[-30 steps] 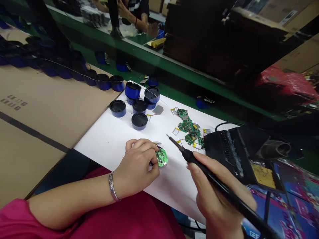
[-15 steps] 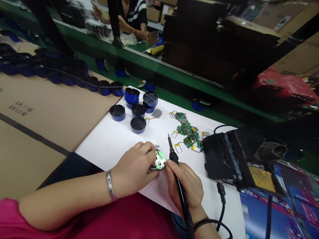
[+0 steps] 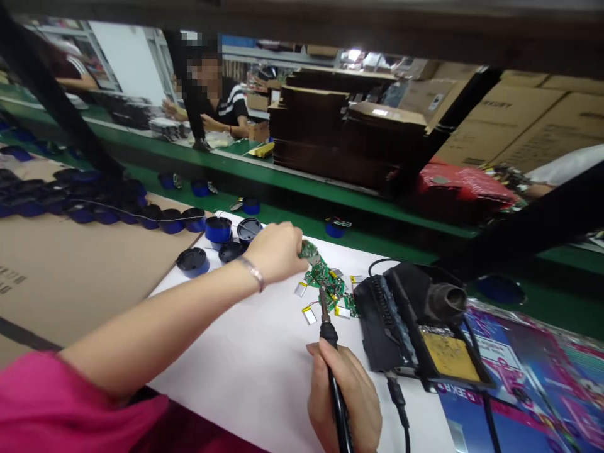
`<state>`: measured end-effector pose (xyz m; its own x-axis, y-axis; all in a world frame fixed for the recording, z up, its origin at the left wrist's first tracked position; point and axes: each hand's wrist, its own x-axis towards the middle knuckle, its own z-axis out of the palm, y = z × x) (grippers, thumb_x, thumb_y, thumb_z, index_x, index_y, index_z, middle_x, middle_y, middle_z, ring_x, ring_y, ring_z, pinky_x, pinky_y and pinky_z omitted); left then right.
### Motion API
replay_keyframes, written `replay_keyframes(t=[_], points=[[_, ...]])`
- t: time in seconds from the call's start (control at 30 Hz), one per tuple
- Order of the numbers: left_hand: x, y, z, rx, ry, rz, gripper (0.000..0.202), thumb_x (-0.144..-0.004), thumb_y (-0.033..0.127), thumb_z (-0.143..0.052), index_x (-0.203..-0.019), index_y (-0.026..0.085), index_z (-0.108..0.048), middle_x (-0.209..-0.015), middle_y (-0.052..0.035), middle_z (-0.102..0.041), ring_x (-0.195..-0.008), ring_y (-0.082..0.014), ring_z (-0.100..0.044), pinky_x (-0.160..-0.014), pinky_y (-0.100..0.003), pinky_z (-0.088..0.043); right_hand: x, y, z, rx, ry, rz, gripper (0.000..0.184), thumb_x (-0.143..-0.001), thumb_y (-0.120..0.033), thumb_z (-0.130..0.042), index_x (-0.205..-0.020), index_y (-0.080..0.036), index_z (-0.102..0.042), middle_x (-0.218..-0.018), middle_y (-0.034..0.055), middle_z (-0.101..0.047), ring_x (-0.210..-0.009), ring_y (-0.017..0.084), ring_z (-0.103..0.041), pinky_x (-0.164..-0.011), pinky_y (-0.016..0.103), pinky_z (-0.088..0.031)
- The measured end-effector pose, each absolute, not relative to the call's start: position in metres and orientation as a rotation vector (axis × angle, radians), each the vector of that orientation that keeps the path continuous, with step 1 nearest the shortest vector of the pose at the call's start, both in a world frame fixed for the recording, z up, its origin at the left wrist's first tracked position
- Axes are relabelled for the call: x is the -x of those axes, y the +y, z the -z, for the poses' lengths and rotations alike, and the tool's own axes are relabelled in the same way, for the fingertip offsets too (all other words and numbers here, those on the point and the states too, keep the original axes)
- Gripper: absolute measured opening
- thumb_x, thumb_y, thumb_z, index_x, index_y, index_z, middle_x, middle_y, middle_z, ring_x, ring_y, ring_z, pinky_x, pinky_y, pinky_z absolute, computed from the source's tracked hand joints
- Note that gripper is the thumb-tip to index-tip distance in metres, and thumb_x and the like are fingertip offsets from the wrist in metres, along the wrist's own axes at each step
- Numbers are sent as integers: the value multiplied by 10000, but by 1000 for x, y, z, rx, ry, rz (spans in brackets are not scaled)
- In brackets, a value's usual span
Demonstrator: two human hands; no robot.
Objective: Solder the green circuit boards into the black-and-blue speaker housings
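Head view: left hand [image 3: 277, 250] stretched out to the heap of green circuit boards [image 3: 325, 277] on the white sheet [image 3: 245, 358], fingers pinched on the far one. Right hand [image 3: 346, 393] fist-gripped round the soldering iron [image 3: 330, 352], tip near the heap. Best lift one board clear of wires, iron kept off

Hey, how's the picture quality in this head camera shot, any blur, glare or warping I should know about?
Head view: even indoor light, soft shadows on the white sheet; left hand slightly motion-blurred over the green circuit boards; right hand and soldering iron fairly sharp; dark frame bars cut across, underexposed; wide-angle bending at the edges; a co-worker's face in the background is pixelated.
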<state>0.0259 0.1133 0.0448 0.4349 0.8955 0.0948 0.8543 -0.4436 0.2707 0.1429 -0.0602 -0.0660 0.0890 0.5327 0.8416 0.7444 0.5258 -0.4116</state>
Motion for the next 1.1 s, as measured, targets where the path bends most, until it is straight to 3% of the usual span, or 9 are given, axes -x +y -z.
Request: replay_keyframes(t=[0.13, 0.23, 0.33, 0.47, 0.6, 0.77, 0.93, 1.0, 1.1], points=[[-60, 185, -38, -2536, 1625, -279, 209, -752, 282, -736, -885, 124, -703, -1014, -126, -690, -1016, -322, -652, -893, -400, -507, -143, -55, 64, 1045, -1576, 283, 406, -815, 33, -623, -1193, -114, -619, -787, 62, -703, -647, 165, -673, -562, 288, -578], [-72, 222, -26, -2545, 1676, -212, 300, -902, 348, -664, -1109, 132, -653, -1174, -106, -652, -1078, -254, -629, -940, -448, -519, -143, -52, 64, 1026, -1563, 312, 406, -819, 22, -617, -1196, -128, -618, -772, 59, -693, -619, 164, -657, -532, 285, -558], [-75, 240, -19, -2536, 1725, -226, 333, -956, 354, -606, -1223, 156, -600, -1252, -103, -614, -1094, -234, -622, -929, -455, -540, -143, -50, 65, 1037, -1550, 292, 390, -822, 26, -602, -1184, -119, -615, -752, 59, -677, -585, 154, -627, -500, 272, -524], [-74, 238, -26, -2516, 1753, -316, 328, -928, 367, -635, -1166, 142, -634, -1252, -120, -618, -1107, -248, -619, -946, -444, -527, -144, -48, 66, 1036, -1546, 256, 360, -822, 33, -597, -1149, -114, -626, -730, 51, -664, -565, 144, -608, -495, 266, -509], [-51, 212, -51, -2528, 1717, -425, 259, -870, 363, -645, -1012, 154, -702, -1153, -109, -688, -1078, -258, -641, -957, -342, -496, -144, -50, 66, 1036, -1537, 267, 388, -814, 39, -622, -1170, -114, -629, -765, 57, -686, -582, 146, -625, -525, 277, -534], [16, 151, -66, -2462, 1765, -422, 262, -823, 412, -656, -994, 215, -681, -1066, -56, -726, -980, -247, -668, -839, -322, -507, -146, -57, 68, 1098, -1546, 238, 420, -816, 8, -659, -1200, -160, -640, -779, 24, -704, -595, 155, -662, -560, 284, -561], [71, 95, -29, -2300, 1860, -137, 507, -679, 561, -731, -1034, 208, -648, -1009, -93, -727, -980, -314, -657, -738, -342, -499, -145, -61, 73, 1138, -1543, 217, 416, -824, -27, -677, -1212, -174, -643, -816, 24, -727, -644, 170, -691, -596, 292, -573], [81, 79, -10, -2242, 1957, -130, 606, -699, 592, -701, -1136, 181, -620, -1025, -128, -724, -1038, -348, -635, -745, -358, -498, -144, -63, 73, 1180, -1511, 258, 395, -839, -61, -683, -1215, -177, -650, -835, 31, -739, -674, 180, -702, -637, 303, -577], [82, 61, 8, -2250, 2015, -194, 540, -782, 549, -645, -1152, 157, -609, -986, -139, -729, -1001, -345, -639, -757, -375, -495, -142, -66, 64, 1361, -1391, 229, 316, -907, -185, -649, -1222, -176, -658, -805, 25, -748, -705, 183, -717, -699, 298, -562]])
